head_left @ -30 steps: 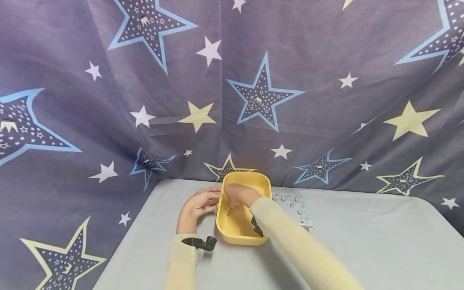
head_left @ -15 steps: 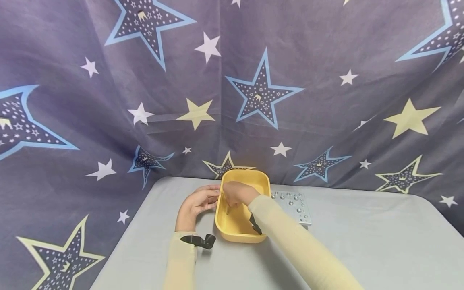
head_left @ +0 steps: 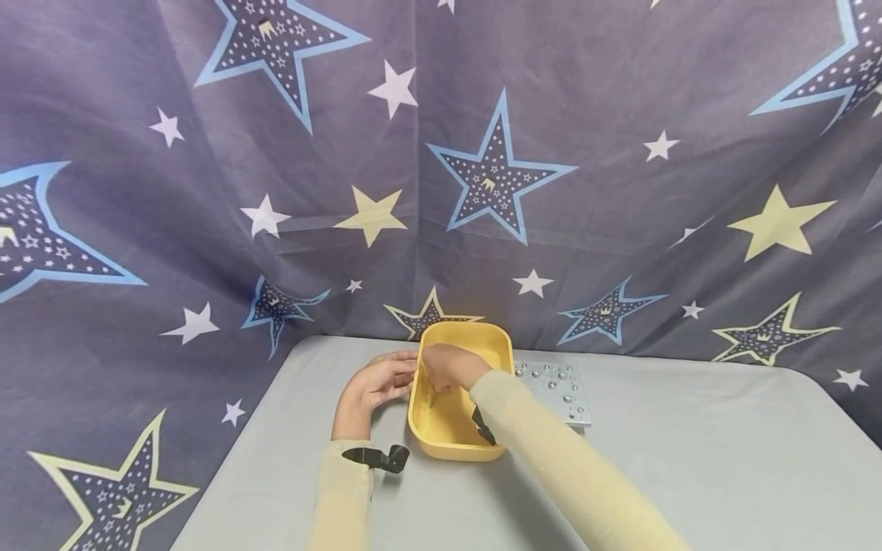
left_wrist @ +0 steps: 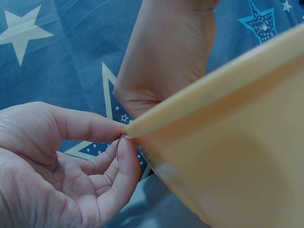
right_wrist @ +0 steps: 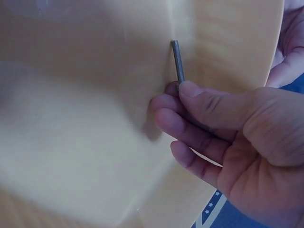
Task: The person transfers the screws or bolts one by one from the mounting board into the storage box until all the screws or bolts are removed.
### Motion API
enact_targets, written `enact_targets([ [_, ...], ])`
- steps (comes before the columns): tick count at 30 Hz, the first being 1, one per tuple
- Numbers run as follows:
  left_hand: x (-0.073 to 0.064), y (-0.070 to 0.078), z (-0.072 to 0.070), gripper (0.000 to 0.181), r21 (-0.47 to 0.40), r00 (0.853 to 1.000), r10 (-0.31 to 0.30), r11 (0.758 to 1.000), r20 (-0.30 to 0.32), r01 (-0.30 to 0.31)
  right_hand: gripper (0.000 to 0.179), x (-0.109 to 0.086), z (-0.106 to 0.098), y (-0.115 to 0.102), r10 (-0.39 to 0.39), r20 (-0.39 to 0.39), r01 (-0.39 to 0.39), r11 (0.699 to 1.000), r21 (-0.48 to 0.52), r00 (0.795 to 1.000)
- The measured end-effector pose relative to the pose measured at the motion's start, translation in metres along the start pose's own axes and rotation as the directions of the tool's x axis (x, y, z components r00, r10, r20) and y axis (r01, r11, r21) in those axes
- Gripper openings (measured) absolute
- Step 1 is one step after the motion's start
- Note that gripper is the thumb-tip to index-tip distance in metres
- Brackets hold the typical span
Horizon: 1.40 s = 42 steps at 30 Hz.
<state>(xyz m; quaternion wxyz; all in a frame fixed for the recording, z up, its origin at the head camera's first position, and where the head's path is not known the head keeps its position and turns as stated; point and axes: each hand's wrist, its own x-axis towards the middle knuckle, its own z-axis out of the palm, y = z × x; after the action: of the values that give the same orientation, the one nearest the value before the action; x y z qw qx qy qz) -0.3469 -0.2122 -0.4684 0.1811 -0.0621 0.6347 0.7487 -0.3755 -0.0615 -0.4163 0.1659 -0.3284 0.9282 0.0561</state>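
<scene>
Yellow and smooth-sided, the tub sits near the far edge of the pale grey table, its open side facing the head camera. Inside it is the right hand, over by the left wall, with thumb and forefinger clamped on a thin dark metal rod and the other fingers bent below. One end of the rod sticks out clear of the fingertips toward the tub's inside; whether that end touches the tub I cannot tell, and the other end is hidden in the grip. Outside the same wall is the left hand, its thumb and a fingertip pinching the tub's rim at a corner. Both hands are close but apart, with the wall of the tub between them. Just beyond the tub's right side lies a silvery plate dotted with shiny round knobs, partly hidden by the tub and the right arm. Cream sleeves cover both forearms, and a black clip juts from the left cuff. Behind the table hangs a purple-grey cloth printed with white, yellow and blue-edged stars
</scene>
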Motion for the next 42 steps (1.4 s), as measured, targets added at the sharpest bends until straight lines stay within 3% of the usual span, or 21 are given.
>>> enact_targets([
  [20,0.0005,-0.001,-0.0005,0.048,-0.002,1.0,0.005,1.0,-0.008,-0.005,0.031,-0.001,-0.0019,-0.0035,0.058,-0.002,-0.058,0.998,0.034,0.998],
  [42,-0.0028,0.0,-0.0025,0.05,-0.001,1.0,0.012,1.0,0.014,-0.012,0.021,0.0001,-0.0002,-0.0073,0.063,-0.021,-0.063,0.998,-0.003,0.998],
])
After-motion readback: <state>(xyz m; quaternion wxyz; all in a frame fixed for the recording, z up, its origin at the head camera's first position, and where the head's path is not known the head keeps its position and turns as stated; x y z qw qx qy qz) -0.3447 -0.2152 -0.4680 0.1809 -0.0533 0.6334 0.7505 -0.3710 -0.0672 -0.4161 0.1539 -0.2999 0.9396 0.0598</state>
